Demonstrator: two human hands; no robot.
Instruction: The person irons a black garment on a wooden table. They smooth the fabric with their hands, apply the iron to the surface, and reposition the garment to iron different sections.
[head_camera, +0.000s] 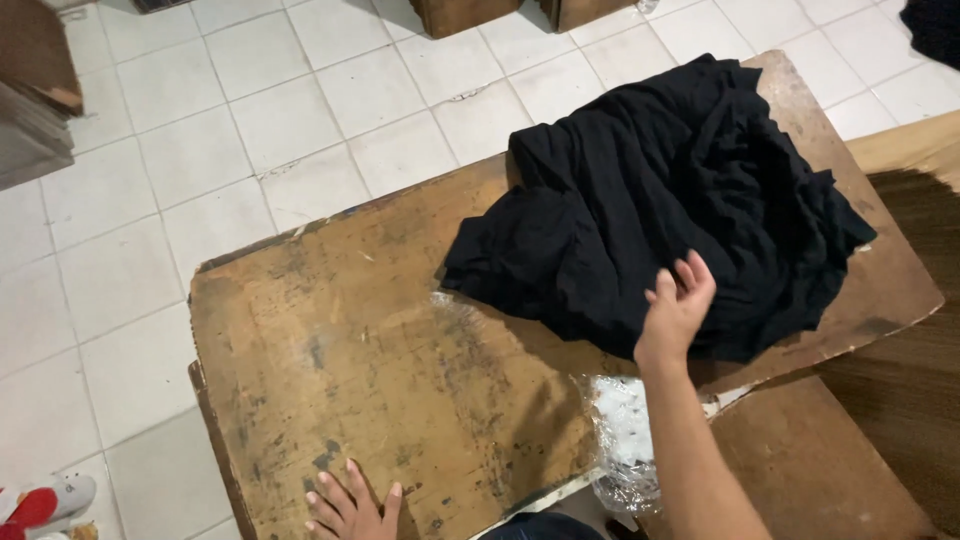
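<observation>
Flat on the near edge of the worn wooden desk (330, 350) lies the left hand (350, 508), fingers spread, holding nothing. Clear plastic wrap (625, 440) sits crumpled at the desk's near right edge, beside the right forearm. Farther out, the right hand (678, 310) rests on the near edge of a black cloth (665, 200), fingers loosely open and pointing away, not pinching it. That cloth lies bunched on the desk's far right part, its long axis running from near left to far right. White floor tiles (150, 200) surround the desk.

Home room: white tiled floor (300, 130), worn wooden table (370, 370), wooden furniture legs (460, 15).
</observation>
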